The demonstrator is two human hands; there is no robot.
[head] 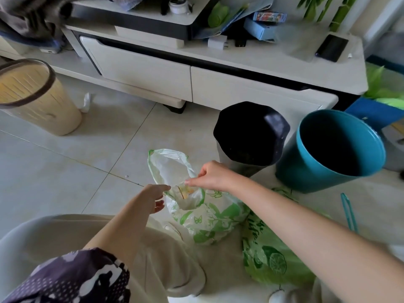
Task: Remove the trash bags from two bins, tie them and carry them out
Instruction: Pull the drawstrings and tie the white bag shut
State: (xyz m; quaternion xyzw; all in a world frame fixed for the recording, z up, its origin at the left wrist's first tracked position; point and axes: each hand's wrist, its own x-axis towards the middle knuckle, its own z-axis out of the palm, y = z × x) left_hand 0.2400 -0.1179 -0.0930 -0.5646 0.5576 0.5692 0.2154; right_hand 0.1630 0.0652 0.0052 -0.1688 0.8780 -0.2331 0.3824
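So both bags look like they're already out of the bins. The black bin (pixel 251 132) and the teal bin (pixel 332 147) stand side by side in front of the TV cabinet (pixel 240 68), and as far as I can see into them they're just dark inside, no liner showing at the rims, though the bottoms are too shadowy to be sure.

Right now it's the tying part. The white bag with green leaves (pixel 205 217) sits on the floor tiles (pixel 65 171) just in front of the person's knees, mouth open and pulled upward. The right hand (pixel 213 176) pinches the top edge of that bag between thumb and fingers, and the left hand (pixel 156 197) has its fingertips pinched on the near side of the opening. No knot yet, I'd say. There's something yellowish down inside it, can't tell what.

The second green bag (pixel 264 259), printed with lemons, lies on the floor under the right forearm, touching the first one. Can't tell if it's tied, its top is hidden.

Still left, judging from this: knot this bag, maybe the other, then carry both out.

Also a beige basket-style bin (pixel 37 97) off to the left, looks bare inside, with a crumpled tissue (pixel 86 102) just beside it
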